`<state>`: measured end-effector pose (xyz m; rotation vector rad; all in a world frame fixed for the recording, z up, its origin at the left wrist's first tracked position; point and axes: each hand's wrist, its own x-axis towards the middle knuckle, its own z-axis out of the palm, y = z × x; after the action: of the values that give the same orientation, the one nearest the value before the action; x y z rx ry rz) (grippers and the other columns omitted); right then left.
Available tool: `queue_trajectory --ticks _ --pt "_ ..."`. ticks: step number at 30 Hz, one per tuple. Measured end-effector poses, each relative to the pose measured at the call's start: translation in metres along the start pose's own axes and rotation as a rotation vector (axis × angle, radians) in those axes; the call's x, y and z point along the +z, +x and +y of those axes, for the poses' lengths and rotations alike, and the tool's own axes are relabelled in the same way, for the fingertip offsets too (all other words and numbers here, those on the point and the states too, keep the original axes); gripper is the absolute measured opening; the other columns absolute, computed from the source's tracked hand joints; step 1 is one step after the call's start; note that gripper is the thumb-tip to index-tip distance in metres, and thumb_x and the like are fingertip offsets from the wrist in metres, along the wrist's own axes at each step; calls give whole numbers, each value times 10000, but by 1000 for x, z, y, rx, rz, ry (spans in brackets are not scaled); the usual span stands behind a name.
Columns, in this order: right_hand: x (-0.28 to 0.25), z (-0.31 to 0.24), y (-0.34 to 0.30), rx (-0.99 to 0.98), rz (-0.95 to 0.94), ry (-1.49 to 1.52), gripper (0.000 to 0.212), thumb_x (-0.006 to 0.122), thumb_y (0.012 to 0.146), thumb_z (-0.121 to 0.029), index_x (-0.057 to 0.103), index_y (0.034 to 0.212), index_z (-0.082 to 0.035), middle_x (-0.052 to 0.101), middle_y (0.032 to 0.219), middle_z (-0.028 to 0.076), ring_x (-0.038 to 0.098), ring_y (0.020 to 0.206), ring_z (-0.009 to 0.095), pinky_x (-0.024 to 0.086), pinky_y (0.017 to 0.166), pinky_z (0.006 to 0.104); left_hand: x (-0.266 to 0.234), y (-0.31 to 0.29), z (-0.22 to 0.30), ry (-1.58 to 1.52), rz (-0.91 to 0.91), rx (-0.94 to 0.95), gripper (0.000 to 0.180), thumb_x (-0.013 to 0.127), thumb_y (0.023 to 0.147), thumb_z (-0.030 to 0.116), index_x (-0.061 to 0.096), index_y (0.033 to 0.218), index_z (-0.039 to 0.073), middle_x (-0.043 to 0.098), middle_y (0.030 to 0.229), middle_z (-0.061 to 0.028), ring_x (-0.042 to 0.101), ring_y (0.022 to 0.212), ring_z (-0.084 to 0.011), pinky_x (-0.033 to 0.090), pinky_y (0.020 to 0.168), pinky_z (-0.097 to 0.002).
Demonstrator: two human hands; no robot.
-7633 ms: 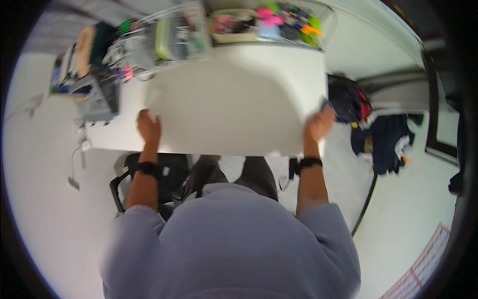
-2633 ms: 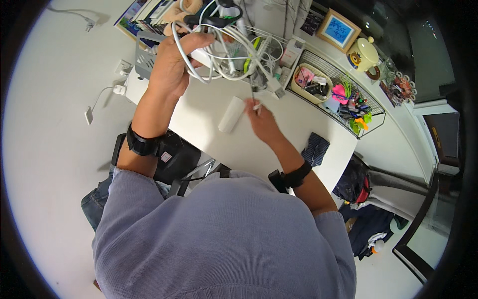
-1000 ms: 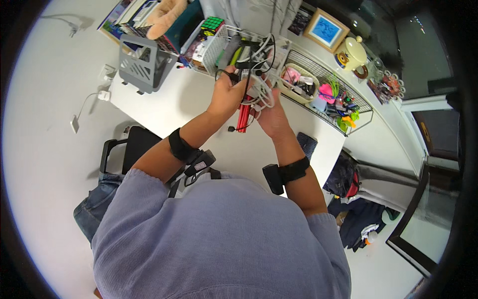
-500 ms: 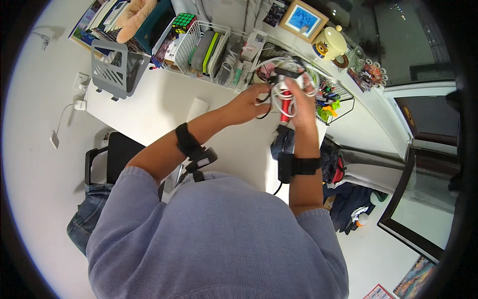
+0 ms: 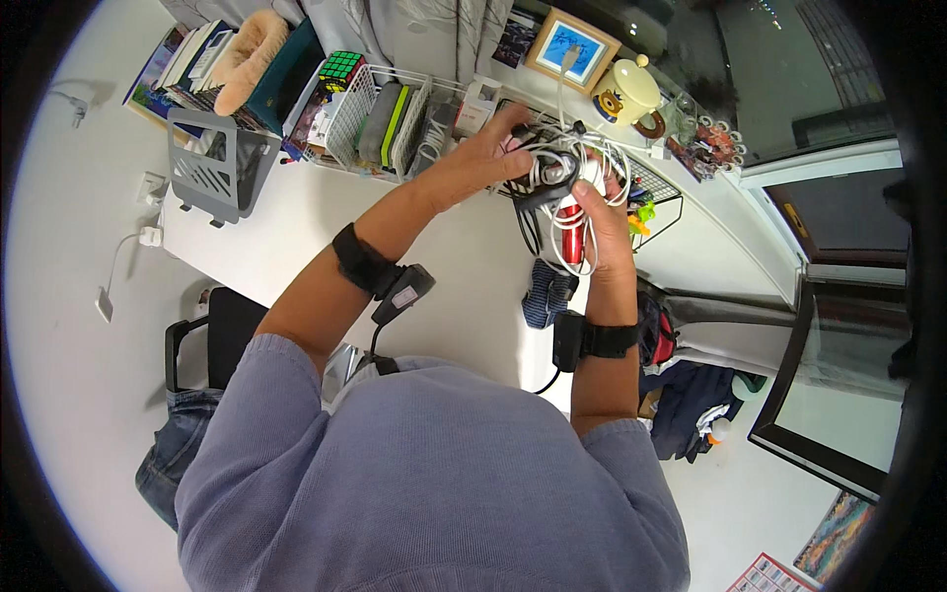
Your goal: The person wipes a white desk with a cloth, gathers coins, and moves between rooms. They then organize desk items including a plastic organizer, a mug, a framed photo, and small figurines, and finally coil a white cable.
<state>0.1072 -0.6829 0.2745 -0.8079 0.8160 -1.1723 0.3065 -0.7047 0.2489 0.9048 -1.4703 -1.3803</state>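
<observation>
Bunched white cables (image 5: 558, 176) and black cables (image 5: 530, 225) hang in loops above the desk's far right part. My right hand (image 5: 610, 219) is closed round the bundle, its thumb pressed on top. A shiny red cylinder (image 5: 573, 239) sticks out below the cables on the palm side; its kind does not show. From the left, my left hand (image 5: 485, 155) reaches into the bundle, fingers curled at a black cable; its fingertips are partly hidden. One white cable end with a plug (image 5: 569, 61) rises toward the picture frame.
Behind the hands stands a black wire basket (image 5: 656, 185) with small items. White wire baskets (image 5: 347, 121), a puzzle cube (image 5: 341, 71) and a grey stand (image 5: 204, 163) line the desk's back and left. A yellow mug (image 5: 628, 91) is on the sill; striped cloth (image 5: 548, 294) lies below my hands.
My left hand has moved up and left, its fingers spreading more. The cables have fanned out, with more black loops showing. My right hand still holds the bundle, slightly lower.
</observation>
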Motion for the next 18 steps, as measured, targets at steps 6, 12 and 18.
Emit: queue_trajectory --ticks 6,12,18 --pt "19 30 11 -142 154 -5 272 589 875 -80 553 1140 -29 595 1050 44 575 901 93 471 781 230 33 -24 -15 -662 -67 -115 900 730 755 317 176 1417 59 409 1302 -77 410 1188 -163 329 1012 -316" --pt "26 43 11 -198 -21 -324 467 453 955 -387 435 1237 -15 548 1138 91 520 1039 165 412 914 289 36 -42 12 -732 16 -265 887 739 716 121 188 1410 141 409 1302 -50 428 1200 -159 365 988 -307" --pt "52 44 1 -130 -144 -122 781 229 910 -631 337 1343 10 448 1302 129 425 1200 231 291 1037 337 23 -52 20 -795 90 -259 683 731 702 81 399 1297 133 559 1107 -15 584 954 -119 511 802 -275"
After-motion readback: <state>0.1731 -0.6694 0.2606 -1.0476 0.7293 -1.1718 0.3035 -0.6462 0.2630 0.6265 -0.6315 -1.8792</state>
